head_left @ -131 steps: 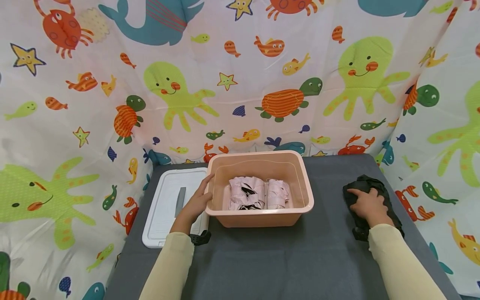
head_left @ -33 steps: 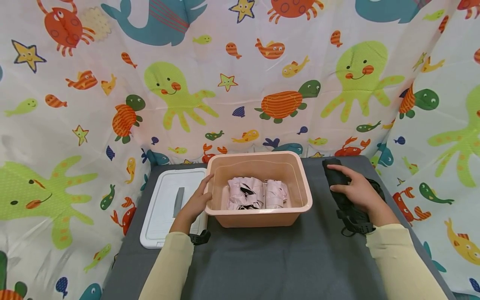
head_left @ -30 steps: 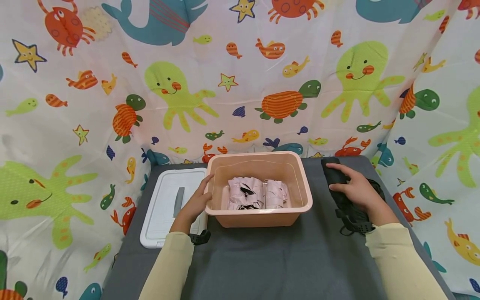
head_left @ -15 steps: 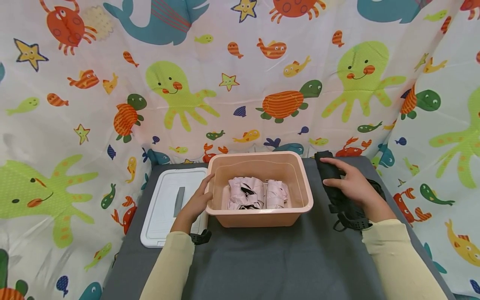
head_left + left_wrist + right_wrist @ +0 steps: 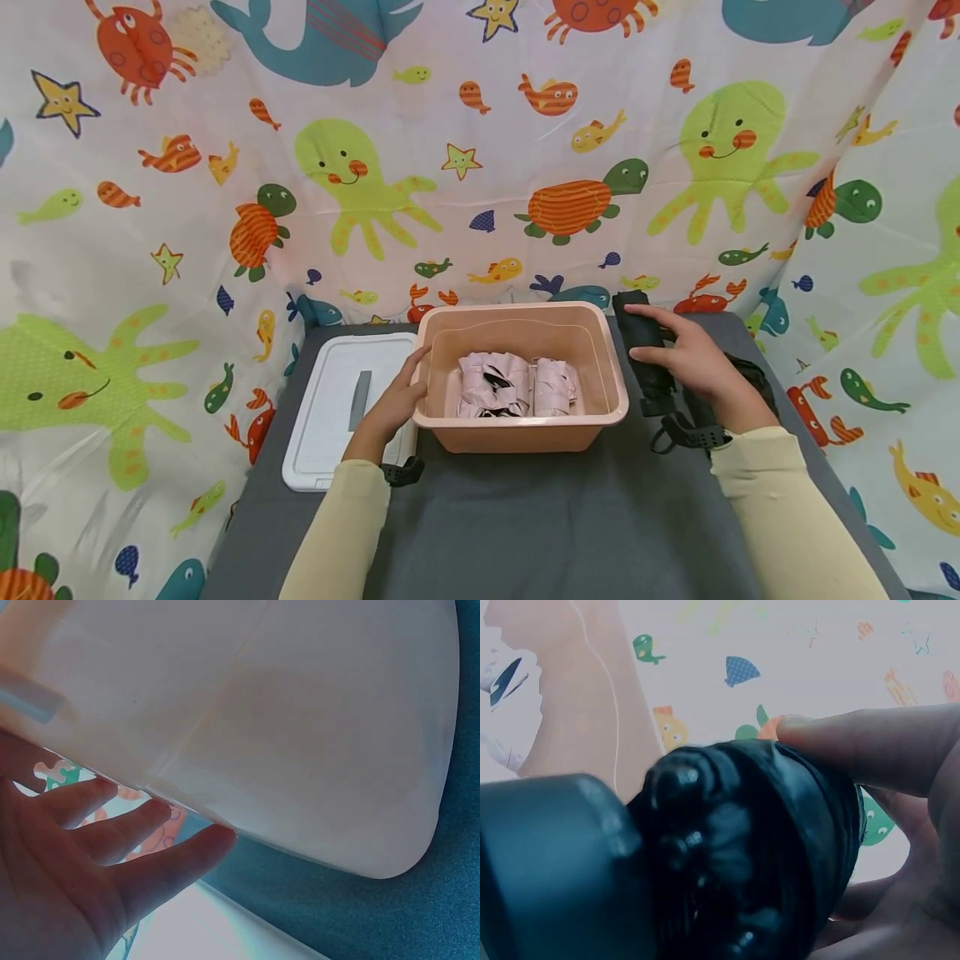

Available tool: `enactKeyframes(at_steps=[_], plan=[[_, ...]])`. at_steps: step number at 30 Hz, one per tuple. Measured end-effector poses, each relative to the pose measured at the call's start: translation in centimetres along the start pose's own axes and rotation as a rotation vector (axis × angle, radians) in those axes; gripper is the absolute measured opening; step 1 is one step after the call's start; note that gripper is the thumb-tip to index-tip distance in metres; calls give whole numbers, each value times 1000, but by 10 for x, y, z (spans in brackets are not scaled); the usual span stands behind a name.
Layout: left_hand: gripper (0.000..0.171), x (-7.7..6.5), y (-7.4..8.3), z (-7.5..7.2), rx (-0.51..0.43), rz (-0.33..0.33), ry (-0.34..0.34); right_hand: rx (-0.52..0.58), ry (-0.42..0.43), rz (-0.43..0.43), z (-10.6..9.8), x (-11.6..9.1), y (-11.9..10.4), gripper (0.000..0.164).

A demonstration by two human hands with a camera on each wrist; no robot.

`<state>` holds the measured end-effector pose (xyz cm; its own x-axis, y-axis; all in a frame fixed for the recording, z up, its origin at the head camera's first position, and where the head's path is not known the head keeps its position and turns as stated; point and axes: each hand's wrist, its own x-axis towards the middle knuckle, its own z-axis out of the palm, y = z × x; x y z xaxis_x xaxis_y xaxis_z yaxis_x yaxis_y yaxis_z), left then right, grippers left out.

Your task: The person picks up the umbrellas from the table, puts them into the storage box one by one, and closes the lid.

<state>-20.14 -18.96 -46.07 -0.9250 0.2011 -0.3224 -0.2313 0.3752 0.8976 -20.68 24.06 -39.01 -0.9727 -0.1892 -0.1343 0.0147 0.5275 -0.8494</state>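
My right hand [image 5: 693,358] grips a folded black umbrella [image 5: 637,337], thumb on one side and fingers on the other. The umbrella stands tilted close to the right wall of a peach plastic bin [image 5: 517,436]. In the right wrist view, its smooth handle [image 5: 562,862] and gathered black canopy [image 5: 750,832] fill the foreground. My left hand [image 5: 392,408] rests at the bin's left rim, and the left wrist view shows its fingers extended with tips against the bin's edge. Inside the bin lie two pale pink rolled bundles [image 5: 491,383], the larger one showing black parts.
A white lid [image 5: 326,417] with a grey handle lies left of the bin, partly under my left forearm. More black fabric [image 5: 750,379] sits behind my right wrist. Dark grey cloth [image 5: 525,525] covers the table, and a sea-animal curtain [image 5: 465,200] hangs behind it.
My right hand was on the crumpled black bundle at the far right. It now holds the umbrella and has moved left toward the bin. My left hand has stayed at the rim.
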Motion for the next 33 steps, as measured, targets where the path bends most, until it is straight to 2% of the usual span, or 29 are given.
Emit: enactKeyframes(at_steps=[11, 21, 27, 33], plan=[[70, 2, -2, -1, -39, 1, -4, 50, -22, -102, 15, 14, -11, 64], [70, 2, -1, -1, -12, -13, 7, 139, -63, -77, 29, 31, -27, 66], [71, 17, -19, -1, -35, -24, 12, 155, -72, -74, 38, 44, -36, 65], [69, 25, -33, 0, -32, 6, 41, 166, -77, -73, 49, 56, -40, 64]])
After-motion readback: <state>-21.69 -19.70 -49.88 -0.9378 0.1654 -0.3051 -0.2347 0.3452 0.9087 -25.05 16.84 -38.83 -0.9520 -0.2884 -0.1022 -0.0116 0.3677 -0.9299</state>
